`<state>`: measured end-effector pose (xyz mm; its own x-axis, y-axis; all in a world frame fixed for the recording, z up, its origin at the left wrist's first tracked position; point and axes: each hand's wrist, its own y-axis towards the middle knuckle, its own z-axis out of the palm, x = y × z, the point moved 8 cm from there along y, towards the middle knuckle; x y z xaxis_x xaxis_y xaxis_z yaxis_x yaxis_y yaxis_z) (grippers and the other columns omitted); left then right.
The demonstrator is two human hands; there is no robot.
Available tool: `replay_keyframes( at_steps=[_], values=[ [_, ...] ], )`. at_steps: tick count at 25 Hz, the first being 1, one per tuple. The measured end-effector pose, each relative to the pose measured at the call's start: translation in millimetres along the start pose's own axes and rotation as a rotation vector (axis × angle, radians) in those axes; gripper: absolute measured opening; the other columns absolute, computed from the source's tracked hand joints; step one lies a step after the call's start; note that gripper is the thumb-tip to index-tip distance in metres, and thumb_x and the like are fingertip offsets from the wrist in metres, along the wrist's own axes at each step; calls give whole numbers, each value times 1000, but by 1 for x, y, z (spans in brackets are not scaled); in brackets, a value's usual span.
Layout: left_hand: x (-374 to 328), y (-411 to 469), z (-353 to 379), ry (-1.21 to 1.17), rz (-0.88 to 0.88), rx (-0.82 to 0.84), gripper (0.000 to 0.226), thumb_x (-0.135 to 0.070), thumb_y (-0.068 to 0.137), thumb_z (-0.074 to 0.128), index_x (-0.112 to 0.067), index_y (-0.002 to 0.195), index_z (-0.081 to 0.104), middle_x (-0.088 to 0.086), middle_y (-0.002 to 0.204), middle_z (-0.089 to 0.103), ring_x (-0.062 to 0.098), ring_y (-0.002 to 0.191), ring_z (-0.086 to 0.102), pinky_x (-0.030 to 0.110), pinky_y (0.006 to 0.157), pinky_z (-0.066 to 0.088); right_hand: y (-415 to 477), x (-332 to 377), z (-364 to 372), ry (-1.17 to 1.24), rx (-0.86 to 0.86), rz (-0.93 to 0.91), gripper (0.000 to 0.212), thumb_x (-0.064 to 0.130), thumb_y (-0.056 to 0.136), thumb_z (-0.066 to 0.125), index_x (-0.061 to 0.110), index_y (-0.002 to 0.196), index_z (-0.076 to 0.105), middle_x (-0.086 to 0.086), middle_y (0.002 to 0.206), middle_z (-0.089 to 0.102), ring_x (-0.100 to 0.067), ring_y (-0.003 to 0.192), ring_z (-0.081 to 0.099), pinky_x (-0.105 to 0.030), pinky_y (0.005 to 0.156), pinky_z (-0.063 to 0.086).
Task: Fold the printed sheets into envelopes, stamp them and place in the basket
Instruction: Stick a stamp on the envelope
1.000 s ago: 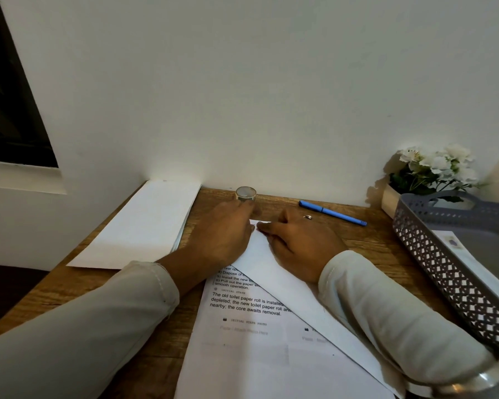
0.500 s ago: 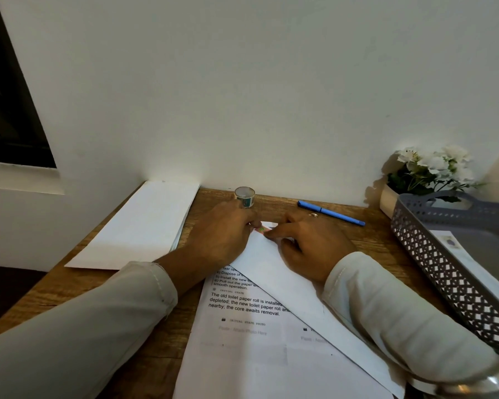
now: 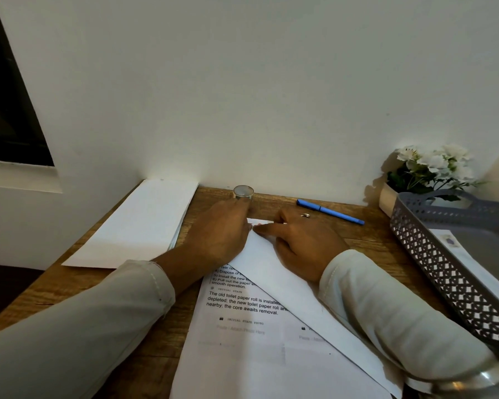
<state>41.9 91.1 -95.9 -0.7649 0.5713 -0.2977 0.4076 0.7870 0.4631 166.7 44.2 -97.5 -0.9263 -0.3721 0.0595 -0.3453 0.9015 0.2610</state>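
Envelope (image 3: 271, 272) is laid diagonally over printed sheet (image 3: 242, 335), mid-tabletop. Its far corner is pressed by left hand (image 3: 219, 234) and right hand (image 3: 303, 243), fingers straight, nothing gripped. Far edge is crowded: paper stack (image 3: 139, 226) at far-left corner, small roll (image 3: 243, 192) just behind left fingers, blue pen (image 3: 330, 211) behind right hand. Right edge is taken by basket (image 3: 444, 272). Bare wood is left between pen and basket.

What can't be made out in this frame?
Head view:
envelope far corner: under the left hand and right hand.
printed sheet top lines: under envelope and left hand.
basket: cut by right edge.
round object by wall: too small to identify.
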Motion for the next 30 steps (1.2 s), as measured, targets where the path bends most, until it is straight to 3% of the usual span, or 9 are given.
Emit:
replay_keyframes(
  at_steps=[3, 6, 10, 17, 21, 26, 30],
  values=[
    [-1, -2, 0, -26, 7, -4, 32, -26, 96, 59, -22, 128, 56, -3, 115, 67, 18, 108, 60, 35, 87, 50, 2, 4, 1, -44, 6, 7, 44, 31, 104, 38, 48, 144, 46, 1, 113, 50, -22, 91, 58, -30, 66, 39],
    [-1, -1, 1, -10, 12, 5, 30, -27, 97, 58, -23, 126, 56, -3, 111, 67, 18, 106, 60, 36, 86, 51, 2, -1, -1, 0, 1, -1, 39, 33, 104, 42, 46, 138, 56, 5, 108, 53, -20, 89, 59, -34, 69, 50],
    [0, 1, 3, 34, 11, 7, 28, -27, 97, 57, -21, 124, 57, -2, 109, 67, 19, 103, 59, 36, 82, 50, 1, -10, -5, 66, -31, -16, 36, 21, 97, 54, 40, 123, 70, 10, 101, 60, -18, 89, 61, -33, 70, 50],
    [1, 2, 4, 13, 18, 5, 29, -26, 96, 58, -24, 125, 58, -2, 110, 67, 18, 104, 60, 37, 86, 52, 4, -5, 6, -53, 41, 43, 43, 34, 104, 38, 49, 144, 45, 4, 110, 48, -19, 85, 53, -37, 70, 51],
    [-2, -1, 2, 36, 43, -6, 24, -24, 98, 55, -26, 121, 62, -1, 113, 66, 19, 106, 58, 33, 83, 48, 7, -6, 5, -57, 27, 100, 37, 41, 104, 36, 41, 135, 57, 4, 111, 51, -23, 90, 58, -40, 74, 54],
    [0, -2, 2, 28, 35, -7, 24, -26, 99, 52, -30, 116, 68, -2, 117, 64, 19, 108, 57, 34, 83, 49, -1, -3, -5, -48, -16, 16, 32, 35, 102, 46, 36, 123, 71, 4, 105, 57, -23, 88, 62, -39, 69, 52],
    [-1, -1, 2, 41, 29, -12, 27, -27, 97, 55, -22, 123, 60, 0, 109, 67, 20, 101, 60, 34, 81, 49, -5, -3, -5, -27, -6, 5, 37, 33, 103, 44, 41, 135, 61, 6, 112, 57, -20, 92, 59, -34, 70, 50]
  ],
)
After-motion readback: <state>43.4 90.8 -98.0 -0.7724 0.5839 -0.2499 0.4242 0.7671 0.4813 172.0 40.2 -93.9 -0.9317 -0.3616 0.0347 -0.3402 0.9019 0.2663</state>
